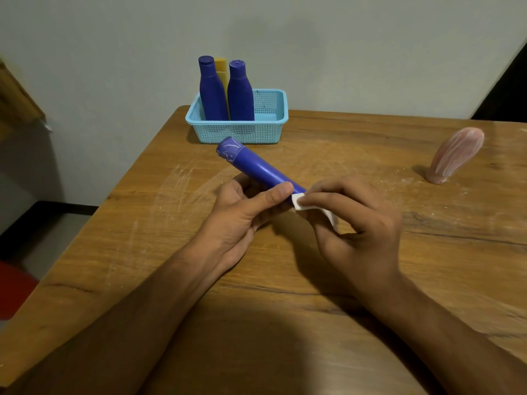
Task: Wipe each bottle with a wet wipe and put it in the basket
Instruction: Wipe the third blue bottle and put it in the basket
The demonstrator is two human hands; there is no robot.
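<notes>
Left hand point(242, 215): grip closed round the lower body of a blue tube bottle point(253, 166), thumb lying along the top of it, fingers curled beneath.
Blue tube bottle: held above the table point(370, 266), tilted, with its capped end raised and pointing away toward the basket point(236, 129); white smears showed on the cap.
Right hand point(356, 220): grip pinched on a folded white wet wipe point(302, 203) – thumb and forefinger pressed the wipe against the near end of the bottle, just beside the left thumb.
Wet wipe: a loose tail of it hung down below the right fingers.
Basket: light blue, perforated, at the far edge of the table near the wall point(342, 52).
Basket contents: two dark blue bottles point(225, 92) stood upright in its left part, with a yellow bottle point(221, 69) behind and between them – only its top showed.
Pink bottle point(453, 155): stood on the table at the far right, leaning, streaked with white, well apart from the basket and both hands.
Table surface: wood grain, with pale scuff marks ahead of the left hand.
</notes>
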